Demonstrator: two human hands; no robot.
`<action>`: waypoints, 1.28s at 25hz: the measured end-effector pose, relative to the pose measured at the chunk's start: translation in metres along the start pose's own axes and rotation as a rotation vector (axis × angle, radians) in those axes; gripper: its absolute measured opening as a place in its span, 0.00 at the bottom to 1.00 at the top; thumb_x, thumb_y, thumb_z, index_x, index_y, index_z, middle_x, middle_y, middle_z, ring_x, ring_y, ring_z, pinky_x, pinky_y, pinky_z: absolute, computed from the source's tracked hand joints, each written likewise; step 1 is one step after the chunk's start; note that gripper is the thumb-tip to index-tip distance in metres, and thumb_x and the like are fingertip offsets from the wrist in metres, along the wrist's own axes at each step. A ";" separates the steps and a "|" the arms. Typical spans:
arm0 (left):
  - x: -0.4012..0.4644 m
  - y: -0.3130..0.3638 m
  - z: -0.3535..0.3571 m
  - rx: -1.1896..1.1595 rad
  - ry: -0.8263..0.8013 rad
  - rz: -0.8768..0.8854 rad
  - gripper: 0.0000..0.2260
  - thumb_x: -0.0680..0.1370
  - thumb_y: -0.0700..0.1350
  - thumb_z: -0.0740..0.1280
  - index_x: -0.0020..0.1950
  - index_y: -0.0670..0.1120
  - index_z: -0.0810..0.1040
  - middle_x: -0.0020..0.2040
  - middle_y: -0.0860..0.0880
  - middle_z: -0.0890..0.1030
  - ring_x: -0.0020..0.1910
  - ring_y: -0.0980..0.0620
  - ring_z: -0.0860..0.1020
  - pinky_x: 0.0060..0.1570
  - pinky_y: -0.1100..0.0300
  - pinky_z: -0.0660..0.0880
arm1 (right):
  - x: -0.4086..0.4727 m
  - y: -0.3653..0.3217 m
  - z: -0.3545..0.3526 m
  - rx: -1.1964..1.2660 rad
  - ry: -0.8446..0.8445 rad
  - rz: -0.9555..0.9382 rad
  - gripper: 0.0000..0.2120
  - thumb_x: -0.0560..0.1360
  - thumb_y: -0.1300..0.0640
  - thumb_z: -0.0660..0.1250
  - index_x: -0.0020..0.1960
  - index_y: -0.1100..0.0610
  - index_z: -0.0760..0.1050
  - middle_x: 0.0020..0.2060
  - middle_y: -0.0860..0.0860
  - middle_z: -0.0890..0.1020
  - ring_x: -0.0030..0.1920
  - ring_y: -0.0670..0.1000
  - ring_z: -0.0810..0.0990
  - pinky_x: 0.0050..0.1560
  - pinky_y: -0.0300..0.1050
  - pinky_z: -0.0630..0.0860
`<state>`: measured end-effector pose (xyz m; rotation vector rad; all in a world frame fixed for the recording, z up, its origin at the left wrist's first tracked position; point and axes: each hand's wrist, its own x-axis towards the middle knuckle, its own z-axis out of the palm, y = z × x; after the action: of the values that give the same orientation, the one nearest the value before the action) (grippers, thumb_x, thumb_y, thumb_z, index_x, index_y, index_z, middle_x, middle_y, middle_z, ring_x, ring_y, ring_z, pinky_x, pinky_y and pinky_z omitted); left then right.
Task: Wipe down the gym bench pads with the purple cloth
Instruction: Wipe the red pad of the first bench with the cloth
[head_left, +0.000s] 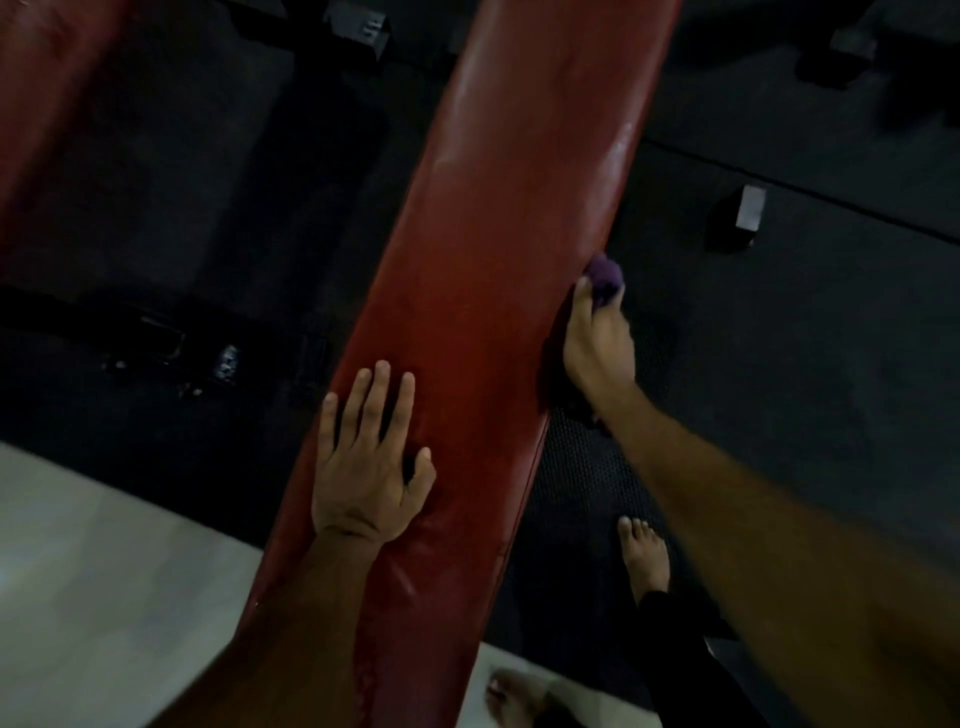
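A long red bench pad (483, 270) runs from the bottom centre up to the top right of the head view. My left hand (366, 457) lies flat on its near left part, fingers spread, holding nothing. My right hand (597, 343) is at the pad's right side edge, closed around a bunched purple cloth (605, 278) that presses against that edge. Only the top of the cloth shows past my fingers. A second red pad (47, 104) fills the upper left corner.
Dark rubber floor mats (779, 338) surround the bench, with pale floor (104, 571) at the lower left. Black frame parts (171, 348) lie left of the bench, a small grey block (748, 213) on the right. My bare feet (641, 551) stand beside the bench's right side.
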<state>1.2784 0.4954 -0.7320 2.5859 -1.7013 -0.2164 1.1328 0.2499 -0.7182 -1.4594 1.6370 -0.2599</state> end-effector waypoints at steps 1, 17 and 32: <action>0.000 0.000 0.000 0.002 0.000 0.000 0.34 0.80 0.58 0.54 0.84 0.47 0.54 0.84 0.44 0.53 0.83 0.44 0.51 0.79 0.37 0.50 | -0.028 0.014 0.007 0.030 -0.018 0.021 0.24 0.83 0.38 0.49 0.74 0.48 0.57 0.54 0.51 0.77 0.46 0.54 0.76 0.47 0.47 0.69; -0.001 -0.002 0.006 0.005 0.004 0.014 0.34 0.80 0.58 0.53 0.84 0.47 0.52 0.84 0.45 0.51 0.83 0.47 0.48 0.80 0.40 0.47 | 0.067 -0.037 -0.006 0.105 0.160 0.105 0.23 0.84 0.42 0.49 0.71 0.56 0.60 0.63 0.58 0.76 0.60 0.59 0.77 0.53 0.47 0.68; -0.002 -0.003 0.006 -0.003 -0.016 0.016 0.34 0.81 0.58 0.54 0.85 0.49 0.50 0.85 0.47 0.48 0.83 0.48 0.47 0.80 0.40 0.47 | -0.137 0.060 -0.021 -0.418 -0.507 -0.177 0.23 0.82 0.42 0.54 0.66 0.59 0.63 0.55 0.55 0.76 0.53 0.57 0.79 0.54 0.55 0.76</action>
<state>1.2797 0.4989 -0.7378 2.5746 -1.7241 -0.2403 1.0621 0.3782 -0.6820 -1.8029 1.1887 0.3557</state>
